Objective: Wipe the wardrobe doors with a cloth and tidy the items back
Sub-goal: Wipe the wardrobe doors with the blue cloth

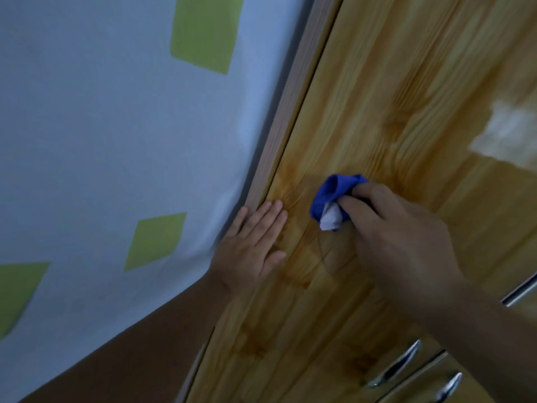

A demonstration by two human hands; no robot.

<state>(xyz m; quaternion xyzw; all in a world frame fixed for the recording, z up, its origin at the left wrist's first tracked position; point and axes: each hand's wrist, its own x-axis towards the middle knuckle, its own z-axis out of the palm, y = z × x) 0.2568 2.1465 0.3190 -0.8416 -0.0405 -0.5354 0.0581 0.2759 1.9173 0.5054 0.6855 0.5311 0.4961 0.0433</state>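
Observation:
A wooden wardrobe door (377, 97) with yellow-orange pine grain fills the right half of the head view. My right hand (398, 228) grips a bunched blue cloth (334, 196), with a pale patch at its lower end, and holds it against the door. My left hand (255, 242) lies flat on the door near its left edge, fingers straight and together, just left of the cloth.
The wardrobe's pale side frame (290, 112) runs along the door's left edge. Beyond it is a light wall (101, 126) with green rectangles. Metal handles (398, 365) sit at the lower right, another handle (520, 292) at the right edge. A bright reflection (508, 135) shows on the door.

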